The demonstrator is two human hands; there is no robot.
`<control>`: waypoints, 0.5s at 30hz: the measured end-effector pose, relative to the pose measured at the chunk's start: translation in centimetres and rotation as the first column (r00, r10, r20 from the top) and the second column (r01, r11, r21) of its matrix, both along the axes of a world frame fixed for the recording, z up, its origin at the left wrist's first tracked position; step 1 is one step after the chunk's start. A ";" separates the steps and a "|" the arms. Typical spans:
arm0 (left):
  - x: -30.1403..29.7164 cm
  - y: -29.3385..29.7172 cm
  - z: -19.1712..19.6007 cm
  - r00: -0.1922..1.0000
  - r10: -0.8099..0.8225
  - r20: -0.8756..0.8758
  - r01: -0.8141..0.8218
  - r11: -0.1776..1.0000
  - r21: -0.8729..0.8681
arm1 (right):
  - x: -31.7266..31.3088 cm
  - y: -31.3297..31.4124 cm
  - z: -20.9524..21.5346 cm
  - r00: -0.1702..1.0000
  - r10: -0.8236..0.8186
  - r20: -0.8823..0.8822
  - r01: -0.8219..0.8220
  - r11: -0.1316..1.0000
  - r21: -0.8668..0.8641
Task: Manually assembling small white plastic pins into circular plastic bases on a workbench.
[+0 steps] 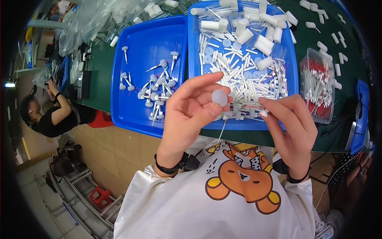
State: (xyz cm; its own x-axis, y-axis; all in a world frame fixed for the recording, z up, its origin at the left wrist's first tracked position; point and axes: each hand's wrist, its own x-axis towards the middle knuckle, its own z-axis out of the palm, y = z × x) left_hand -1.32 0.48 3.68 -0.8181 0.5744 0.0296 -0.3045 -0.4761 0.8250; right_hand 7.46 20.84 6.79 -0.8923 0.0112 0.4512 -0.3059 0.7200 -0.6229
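My left hand (184, 109) is closed, its thumb pinching a round, translucent whitish disc (219, 97) against the fingers. To its right, my right hand (293, 125) pinches a small white connector (263, 113) between thumb and fingertips. Thin reddish wires (251, 106) run from that connector toward the left hand. Both hands hover over the near edge of a blue tray (293, 55) strewn with white sticks (238, 77), pale discs (208, 51) and white cylinders (262, 44). Below the left hand, a thin white stick (223, 129) with a pale disc overhangs the tray's near rim.
A second blue tray (137, 40) on the left holds several disc-and-stick pieces (161, 81) with wires. At the right stands a clear box (317, 85) of red-wired white parts. Loose white cylinders (322, 46) lie on the green table. Another person (51, 107) sits at far left.
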 end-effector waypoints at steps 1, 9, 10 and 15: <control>0.1 0.2 0.0 1.000 -0.008 0.000 0.008 1.000 0.005 | 0.0 0.0 0.0 1.000 0.004 -0.017 -0.004 1.000 0.026; 0.1 0.0 -0.3 0.995 -0.081 -0.053 0.079 0.996 -0.040 | 0.1 0.4 0.0 0.999 0.040 -0.017 -0.036 0.984 0.175; 0.1 0.0 -0.4 0.995 -0.080 -0.056 0.077 0.996 -0.051 | 0.1 0.4 0.0 0.999 0.040 -0.010 -0.037 0.983 0.178; 0.1 0.2 -0.1 0.994 -0.099 -0.047 0.091 0.985 -0.149 | 0.3 0.3 0.1 0.999 0.031 0.021 -0.034 0.974 0.225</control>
State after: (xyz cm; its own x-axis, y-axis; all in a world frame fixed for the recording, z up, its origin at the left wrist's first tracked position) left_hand -1.20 0.64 3.59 -0.7592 0.6506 -0.0181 -0.2953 -0.3196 0.9003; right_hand 7.79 21.13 6.87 -0.8980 -0.1182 0.4238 -0.3224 0.8322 -0.4511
